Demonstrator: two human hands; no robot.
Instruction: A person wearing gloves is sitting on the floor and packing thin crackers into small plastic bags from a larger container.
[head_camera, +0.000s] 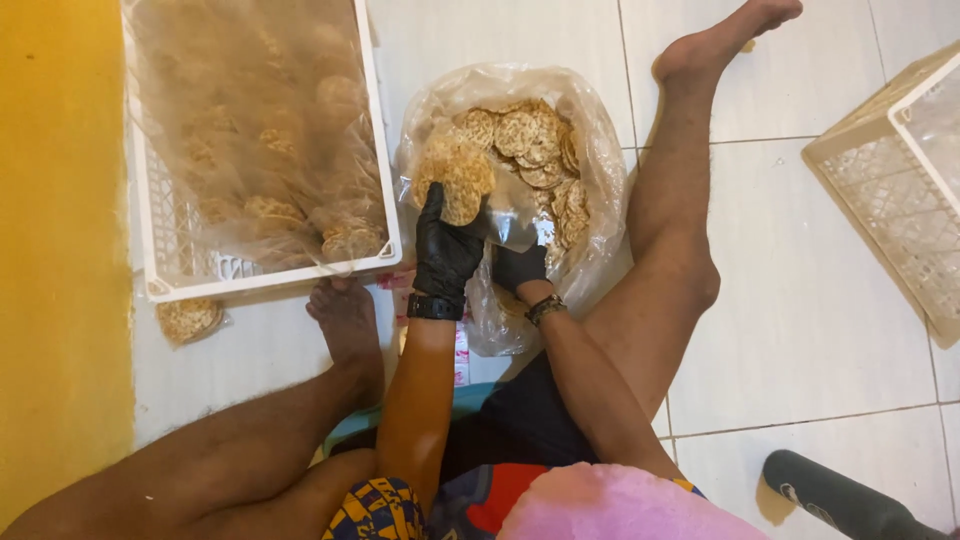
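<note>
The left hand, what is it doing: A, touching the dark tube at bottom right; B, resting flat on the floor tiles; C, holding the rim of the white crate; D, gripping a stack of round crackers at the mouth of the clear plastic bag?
D: the gloved left hand has its fingers closed around a stack of round crackers at the opening of the clear plastic bag.

A white crate (385, 180) lined with plastic sits left of the hand (447, 250); another crate (880, 190) lies far right on the tiled floor (800, 330).
</note>
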